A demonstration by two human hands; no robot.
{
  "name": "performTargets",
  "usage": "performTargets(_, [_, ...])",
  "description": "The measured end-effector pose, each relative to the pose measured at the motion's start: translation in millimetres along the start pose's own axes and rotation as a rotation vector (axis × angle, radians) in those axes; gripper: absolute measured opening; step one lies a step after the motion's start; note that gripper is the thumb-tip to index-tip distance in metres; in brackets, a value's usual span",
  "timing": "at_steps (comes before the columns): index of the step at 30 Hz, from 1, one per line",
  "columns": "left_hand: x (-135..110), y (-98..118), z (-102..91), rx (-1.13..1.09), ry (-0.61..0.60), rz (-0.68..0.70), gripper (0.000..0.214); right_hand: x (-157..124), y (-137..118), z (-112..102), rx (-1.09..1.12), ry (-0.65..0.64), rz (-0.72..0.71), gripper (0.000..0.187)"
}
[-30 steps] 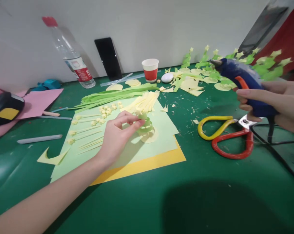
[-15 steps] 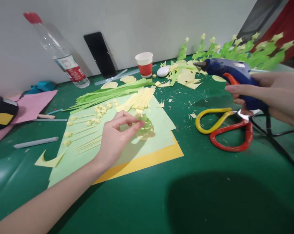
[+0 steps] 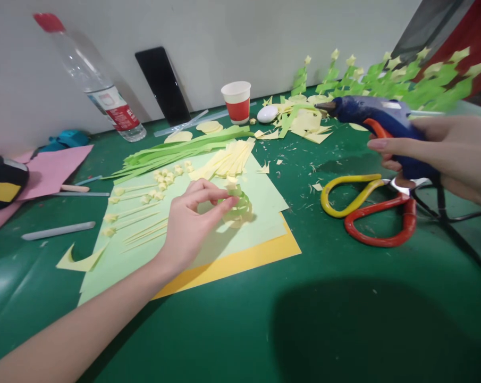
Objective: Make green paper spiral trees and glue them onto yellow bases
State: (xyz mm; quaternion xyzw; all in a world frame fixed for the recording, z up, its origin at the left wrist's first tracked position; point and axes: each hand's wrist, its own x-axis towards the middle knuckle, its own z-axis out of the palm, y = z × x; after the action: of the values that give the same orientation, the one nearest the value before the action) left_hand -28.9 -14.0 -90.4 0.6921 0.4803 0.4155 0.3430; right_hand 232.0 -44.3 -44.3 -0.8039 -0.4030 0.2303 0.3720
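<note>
L hand [image 3: 194,221] w/ flower [image 3: 244,202], wide gap, glue gun [image 3: 373,114] past sheet [image 3: 266,207] edge

Your glue gun [image 3: 373,110]: blue, orange trigger [image 3: 379,128]
Below it, you have scissors [image 3: 373,209] with yellow and red handles, green worktop [image 3: 208,340].

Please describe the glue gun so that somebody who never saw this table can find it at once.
On the green table, find the yellow-and-red-handled scissors at the right. Just above them in the picture, the right hand grips the glue gun. Unlike the pale paper scraps behind it, it is dark blue, with an orange trigger and a nozzle pointing left.
</note>
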Motion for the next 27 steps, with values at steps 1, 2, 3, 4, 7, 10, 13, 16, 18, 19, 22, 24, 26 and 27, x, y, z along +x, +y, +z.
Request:
performTargets(1, [0,0,0.3,0.0,0.003,0.0,0.006,0,1,0,0.01,-0.004,0.009,0.021])
performTargets(2, [0,-1,0.6,0.001,0.005,0.0,0.006,0,2,-1,0.017,-0.007,0.018,0.02])
performTargets(3, [1,-1,1.0,-0.001,0.007,-0.001,0.006,0,2,-1,0.023,-0.011,0.027,0.019])
performTargets(4, [1,-2,1.3,-0.004,0.007,-0.002,0.007,0,2,0,0.024,-0.011,0.036,0.018])
performTargets(7, [1,-4,2.2,-0.022,0.008,-0.01,0.008,-1,0,2,0.001,0.006,0.055,0.018])
performTargets(10, [2,-5,2.4,-0.034,0.006,-0.016,0.009,-3,-4,4,-0.021,0.006,0.051,0.018])
performTargets(13, [1,-6,1.8,-0.042,0.004,-0.002,0.011,-4,-5,4,-0.073,0.005,0.064,0.019])
performTargets(16, [1,-5,0.8,-0.034,-0.005,0.024,0.011,-6,-6,4,-0.14,0.006,0.082,0.025])
performTargets(18, [0,-5,0.4,-0.026,-0.011,0.029,0.01,-7,-8,5,-0.198,0.011,0.078,0.027])
performTargets(19, [0,-4,0.3,-0.023,-0.013,0.025,0.009,-8,-9,5,-0.223,0.007,0.073,0.028])
performTargets(22, [0,-3,0.5,-0.008,-0.014,0.012,0.006,-8,-9,6,-0.259,-0.021,0.053,0.029])
performTargets(24, [0,-1,0.6,0.005,-0.011,0.008,0.006,-6,-5,5,-0.27,-0.032,0.035,0.028])
performTargets(26, [0,0,0.5,0.025,-0.011,0.0,0.007,-3,2,3,-0.294,-0.043,0.027,0.025])
performTargets(27, [0,1,0.3,0.031,-0.011,-0.007,0.007,-1,7,3,-0.301,-0.055,0.019,0.025])
